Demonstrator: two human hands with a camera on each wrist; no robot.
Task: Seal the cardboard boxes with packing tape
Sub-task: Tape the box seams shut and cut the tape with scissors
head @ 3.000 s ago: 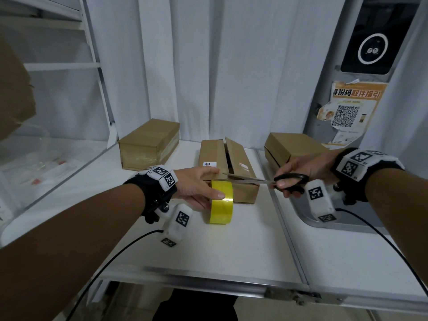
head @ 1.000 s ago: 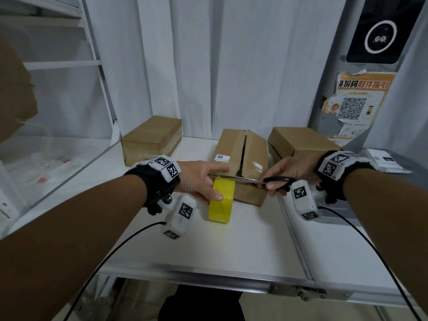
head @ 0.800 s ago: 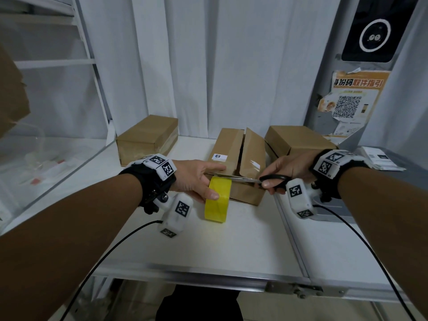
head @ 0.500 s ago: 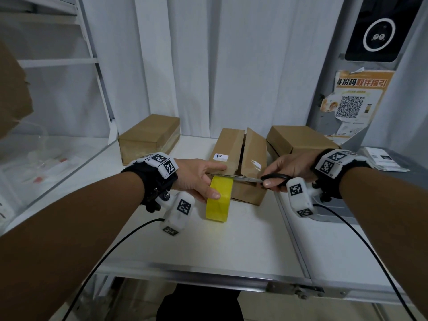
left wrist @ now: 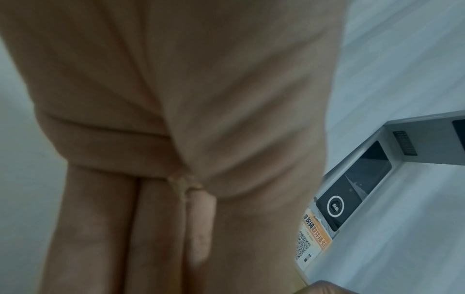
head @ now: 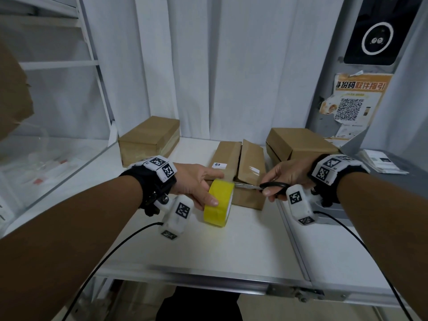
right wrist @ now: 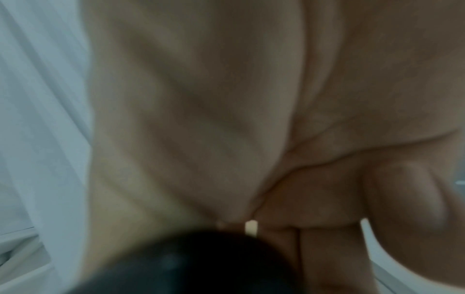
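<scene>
Boxes: the middle box (head: 239, 174) lies on the counter (head: 231, 246), flaps ajar, between two others. Left hand (head: 196, 181) fingers curl over the yellow tape roll (head: 218, 202) standing before it. Right hand (head: 287, 174) fingers grip scissors (head: 261, 186), blades reaching the roll.

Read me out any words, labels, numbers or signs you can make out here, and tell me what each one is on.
"身份码取件指引": the orange header of the poster on the grey pillar.
QR code on that poster: a code, no words; the fine print below is too small.
White label on the open middle box: too small to read.
Leaflets at the right: print too small.
Wrist camera markers: square patterns only, no text.
</scene>
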